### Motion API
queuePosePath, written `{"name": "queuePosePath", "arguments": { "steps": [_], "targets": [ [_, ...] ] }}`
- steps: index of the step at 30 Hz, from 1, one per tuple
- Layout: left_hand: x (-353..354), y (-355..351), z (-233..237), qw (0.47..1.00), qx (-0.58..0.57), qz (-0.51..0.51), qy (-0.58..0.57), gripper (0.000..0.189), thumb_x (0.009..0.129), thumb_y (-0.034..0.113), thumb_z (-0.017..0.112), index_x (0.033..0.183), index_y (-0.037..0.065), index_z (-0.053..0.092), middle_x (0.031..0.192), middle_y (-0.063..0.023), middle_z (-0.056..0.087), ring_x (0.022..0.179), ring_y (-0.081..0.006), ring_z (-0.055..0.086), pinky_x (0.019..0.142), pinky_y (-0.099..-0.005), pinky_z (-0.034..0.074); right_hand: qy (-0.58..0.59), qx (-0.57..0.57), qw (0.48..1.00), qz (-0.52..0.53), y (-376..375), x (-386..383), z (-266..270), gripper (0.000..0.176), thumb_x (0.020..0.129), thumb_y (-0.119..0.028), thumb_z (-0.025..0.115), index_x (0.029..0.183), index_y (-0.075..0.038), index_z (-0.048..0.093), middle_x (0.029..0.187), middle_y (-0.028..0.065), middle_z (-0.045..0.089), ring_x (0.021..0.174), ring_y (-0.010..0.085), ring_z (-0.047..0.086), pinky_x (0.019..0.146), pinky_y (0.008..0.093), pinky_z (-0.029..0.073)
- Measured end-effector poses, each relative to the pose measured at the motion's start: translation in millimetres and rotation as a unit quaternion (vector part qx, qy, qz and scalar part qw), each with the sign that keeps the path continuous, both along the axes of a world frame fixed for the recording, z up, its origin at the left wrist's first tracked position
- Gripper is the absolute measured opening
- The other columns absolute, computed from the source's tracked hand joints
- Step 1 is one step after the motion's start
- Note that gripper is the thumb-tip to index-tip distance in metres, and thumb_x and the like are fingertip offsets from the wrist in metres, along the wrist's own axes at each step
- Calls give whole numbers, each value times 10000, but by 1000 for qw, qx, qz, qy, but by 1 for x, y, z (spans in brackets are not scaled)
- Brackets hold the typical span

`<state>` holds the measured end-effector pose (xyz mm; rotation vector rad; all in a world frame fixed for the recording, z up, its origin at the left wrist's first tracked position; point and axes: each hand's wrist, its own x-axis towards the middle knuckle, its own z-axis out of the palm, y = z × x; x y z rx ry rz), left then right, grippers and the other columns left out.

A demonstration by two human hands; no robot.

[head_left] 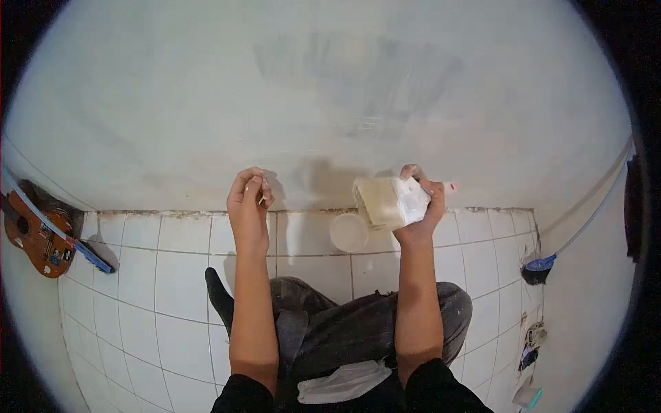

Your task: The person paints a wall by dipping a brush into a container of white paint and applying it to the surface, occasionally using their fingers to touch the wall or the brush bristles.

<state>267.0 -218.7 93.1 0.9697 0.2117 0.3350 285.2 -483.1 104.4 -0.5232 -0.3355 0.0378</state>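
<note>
My right hand point(428, 206) is wrapped round a wide paintbrush point(385, 203), whose pale bristles point left and whose white ferrule is smeared with paint. My left hand point(252, 193) is raised near the wall with its fingers curled and pinched together; a small pale bit shows at the fingertips, too small to name. Below the bristles, a round whitish container or lid point(349, 233) rests on the tiled floor. Damp-looking grey streaks mark the pale wall point(358, 76) ahead.
A guitar point(43, 237) leans at the far left beside a blue-headed brush or broom point(95, 256). On the right stands a blue broom point(539, 267), with a cup point(527, 396) lower down. A white face mask point(344, 383) lies by my lap.
</note>
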Motion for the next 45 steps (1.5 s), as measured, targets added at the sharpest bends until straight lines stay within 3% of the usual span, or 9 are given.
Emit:
{"name": "queuePosePath", "arguments": {
  "steps": [6,10,14,15,19,23,29,40,45],
  "targets": [
    [2,8,-6,1000,-1,7,8,114,957,129,584,1043,58,607,827,13,527,721,-84,463,650,-247,382,35,-69,996,-38,7,-28,61,458,876,-348,532,1166,7,535,1101,154,566,970,263,583,784,377,519],
    [1,8,-4,1000,-5,9,2,118,957,125,581,1047,51,603,817,12,524,716,-86,458,643,-248,377,-209,-219,941,-150,3,-52,104,596,844,-277,747,1286,3,462,1141,248,561,913,322,662,621,311,552],
    [3,11,-10,1000,-12,-5,-12,97,971,94,564,1044,60,618,841,10,552,729,-76,489,655,-237,406,-88,-279,945,-145,-1,-77,125,752,789,-78,783,1413,-3,371,1270,370,528,1018,437,664,566,432,592],
    [3,11,-9,1000,-12,-6,-13,97,971,94,564,1044,60,618,841,10,552,729,-76,489,655,-237,406,-121,-229,961,-97,-6,-73,120,720,845,-102,722,1424,67,329,1232,406,535,1001,518,659,565,535,608],
    [1,10,-7,1000,-8,1,-6,95,976,92,555,1039,54,614,840,10,543,721,-74,476,646,-239,400,-136,-269,953,17,-6,-54,99,650,948,-375,546,1309,158,462,1063,407,608,861,567,667,513,527,587],
    [1,5,-1,1000,-4,14,1,87,978,89,551,1030,54,610,830,12,537,714,-73,469,642,-237,395,-36,-254,959,120,17,-51,90,512,916,-305,639,1177,134,605,977,288,680,780,345,713,594,410,596],
    [1,6,-1,1000,-12,15,-2,85,979,94,555,1024,48,610,806,14,527,712,-73,468,641,-236,390,-57,-455,889,-5,61,-38,54,279,915,-90,681,1177,1,653,989,26,653,905,70,596,767,233,506],
    [-17,-21,12,983,-17,-175,-59,268,973,284,639,1029,23,616,764,-2,551,674,-89,494,611,-249,407,2,-408,903,-135,98,-47,40,276,983,-121,612,1227,-11,545,1010,49,617,892,71,575,756,236,495],
    [-22,-23,13,968,105,-218,-71,263,927,182,681,1073,-22,602,840,-34,628,681,-94,565,553,-242,442,-77,-395,901,-163,101,-42,37,521,983,-101,586,1449,-38,362,1163,117,573,920,126,594,757,276,524]
  ]
}}
